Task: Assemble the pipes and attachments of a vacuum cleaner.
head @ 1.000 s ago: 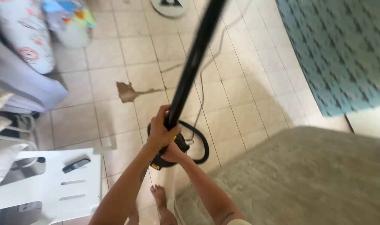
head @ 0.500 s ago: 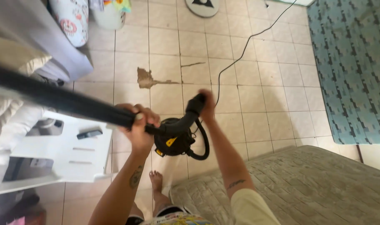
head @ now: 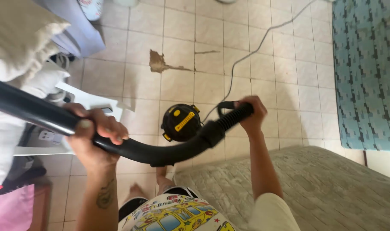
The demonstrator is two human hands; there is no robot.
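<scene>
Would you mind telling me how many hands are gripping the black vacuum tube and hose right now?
2. The left hand is wrapped around the rigid black tube at the left; the right hand holds the ribbed hose further right.

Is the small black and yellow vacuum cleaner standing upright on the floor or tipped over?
Upright: the vacuum cleaner stands on the tiled floor, its round top facing up.

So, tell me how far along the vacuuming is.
Done: the black and yellow vacuum cleaner stands on the tiled floor, its cord trailing away. In hand: the left hand grips the black tube and the right hand the ribbed hose. Left: no nozzle touches floor or mattress.
</scene>
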